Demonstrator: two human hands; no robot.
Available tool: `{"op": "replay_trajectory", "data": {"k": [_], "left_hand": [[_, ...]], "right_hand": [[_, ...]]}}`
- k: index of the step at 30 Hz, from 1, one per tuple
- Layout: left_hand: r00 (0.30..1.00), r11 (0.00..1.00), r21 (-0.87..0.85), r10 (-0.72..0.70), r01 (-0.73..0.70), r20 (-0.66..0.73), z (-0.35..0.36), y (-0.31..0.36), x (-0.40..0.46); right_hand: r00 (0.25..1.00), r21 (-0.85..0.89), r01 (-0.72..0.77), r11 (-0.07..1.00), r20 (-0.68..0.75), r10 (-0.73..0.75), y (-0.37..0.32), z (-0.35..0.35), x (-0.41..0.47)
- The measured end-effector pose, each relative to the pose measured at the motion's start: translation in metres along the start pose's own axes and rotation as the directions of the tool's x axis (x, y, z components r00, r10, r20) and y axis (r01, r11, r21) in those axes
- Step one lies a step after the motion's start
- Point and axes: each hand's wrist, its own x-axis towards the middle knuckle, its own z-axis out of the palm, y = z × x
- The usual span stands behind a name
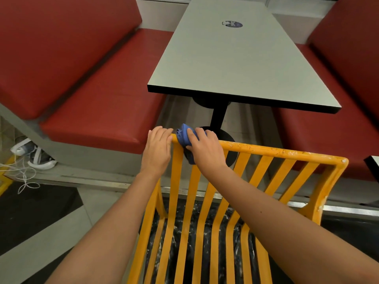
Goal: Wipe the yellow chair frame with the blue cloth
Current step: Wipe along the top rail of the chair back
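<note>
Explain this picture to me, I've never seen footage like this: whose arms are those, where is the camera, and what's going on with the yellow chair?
There is no machine here. The camera is worn on a person's head and looks forward and down, so the two bare arms reaching in from the bottom are that person's own.

The left hand rests on the left end of the top rail of the yellow chair, fingers curled over it, apparently steadying it. The right hand presses a bunched blue cloth onto the same rail, just beside the left hand. The grip looks like a wiping hold. The rail's paint is chipped further right.

Beyond the chair stands a grey table with a round dark sticker, and red padded benches on both sides. White cords lie on the floor at left.
</note>
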Motion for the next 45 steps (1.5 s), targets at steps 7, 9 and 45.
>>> {"op": "replay_trajectory", "data": {"k": [7, 9, 45], "left_hand": [[0.999, 0.998, 0.054, -0.01, 0.012, -0.033, 0.002, 0.004, -0.001], [0.999, 0.997, 0.069, -0.039, 0.04, -0.03, 0.004, 0.008, -0.001], [0.995, 0.998, -0.009, 0.059, -0.059, -0.079, 0.013, 0.019, 0.005]], "right_hand": [[0.991, 0.059, -0.102, 0.993, -0.076, 0.107, 0.025, -0.001, -0.016], [0.985, 0.066, -0.152, 0.986, -0.073, 0.157, 0.013, 0.002, -0.01], [0.983, 0.097, -0.017, 0.995, -0.179, 0.034, 0.008, 0.005, -0.013]]}}
